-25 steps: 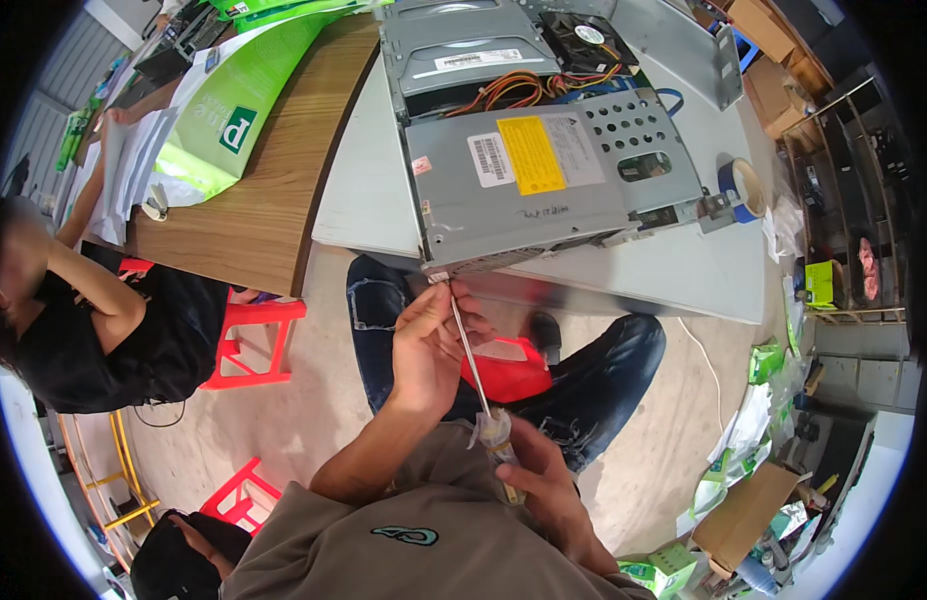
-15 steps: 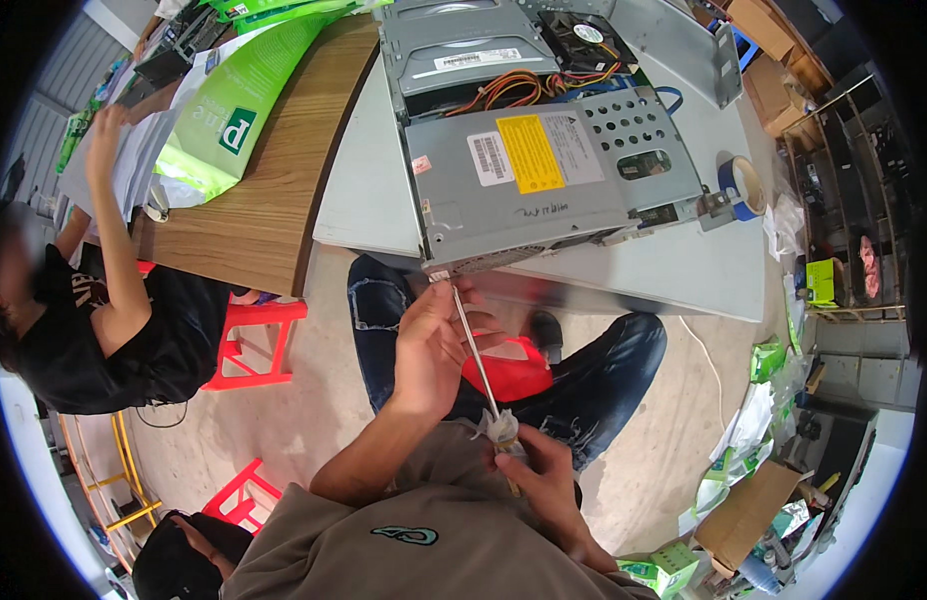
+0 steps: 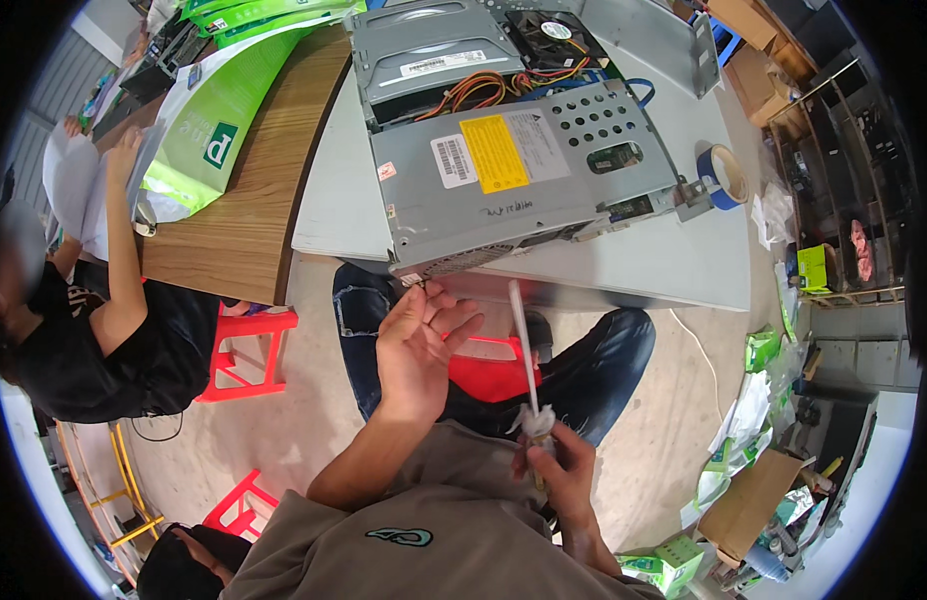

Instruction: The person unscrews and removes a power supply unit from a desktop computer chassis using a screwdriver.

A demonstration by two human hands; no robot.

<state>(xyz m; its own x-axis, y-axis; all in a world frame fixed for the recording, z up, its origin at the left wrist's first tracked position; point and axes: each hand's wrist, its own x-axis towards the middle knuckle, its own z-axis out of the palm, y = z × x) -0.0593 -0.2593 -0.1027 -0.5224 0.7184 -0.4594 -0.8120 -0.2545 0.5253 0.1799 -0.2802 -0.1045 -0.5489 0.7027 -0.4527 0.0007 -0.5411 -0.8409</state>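
My right hand is closed around the handle of a long-shafted screwdriver, its grip wrapped in crumpled whitish plastic. The shaft points up toward the table edge, its tip free of the metal box. My left hand is raised to the near left corner of a grey metal power supply. There its thumb and index fingertip pinch together at something small that I cannot make out, while the other fingers stay loosely curled. The power supply, with yellow and white labels, sits in an opened computer case and overhangs the near edge.
Beyond it lie bundled wires, a grey drive bay and a black fan. A blue tape roll stands right. At left, a person sits by a wooden table holding a green bag. Red stools stand on the floor.
The screwdriver has come away from the power supply's corner, swinging right with my right hand. My left hand has let go of its shaft and stays at the corner. The view has shifted slightly.
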